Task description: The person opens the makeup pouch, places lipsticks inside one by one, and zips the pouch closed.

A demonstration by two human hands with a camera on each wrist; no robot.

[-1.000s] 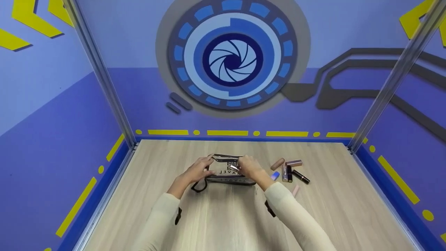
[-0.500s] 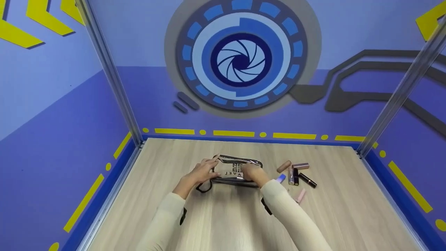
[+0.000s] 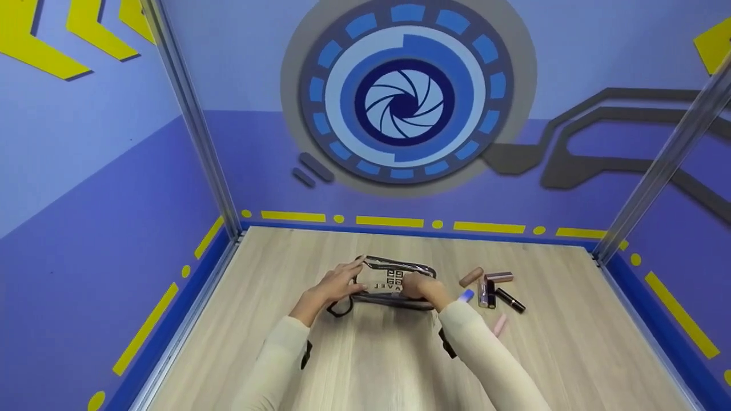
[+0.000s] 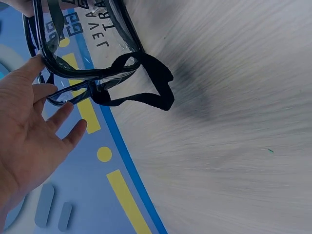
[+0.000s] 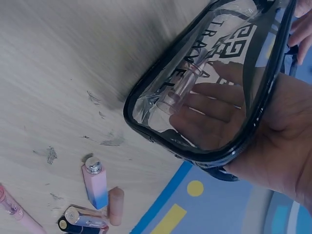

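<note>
A clear zip pouch (image 3: 377, 278) with black trim and "TRAVEL" lettering lies on the table, its mouth open. My left hand (image 3: 334, 286) grips its left end; in the left wrist view the fingertips meet the black rim (image 4: 73, 73) near a black wrist loop (image 4: 158, 80). My right hand (image 3: 421, 285) reaches inside the pouch. Through the clear plastic, the right wrist view shows its fingers (image 5: 214, 107) rather straight, with a clear-and-pink lipstick tube (image 5: 184, 88) lying at the fingertips. The right thumb is hidden.
Right of the pouch lie several cosmetics: a pink-and-blue tube (image 5: 95, 183), a brown tube (image 3: 471, 277), a rose-coloured tube (image 3: 499, 277), a black tube (image 3: 510, 300) and a pink tube (image 3: 500, 325). A blue wall (image 3: 251, 171) closes off the table's back.
The right hand has gone lower into the pouch with the shiny tube, which sat at the mouth a second ago. The left hand keeps its hold. The head view has shifted slightly.
</note>
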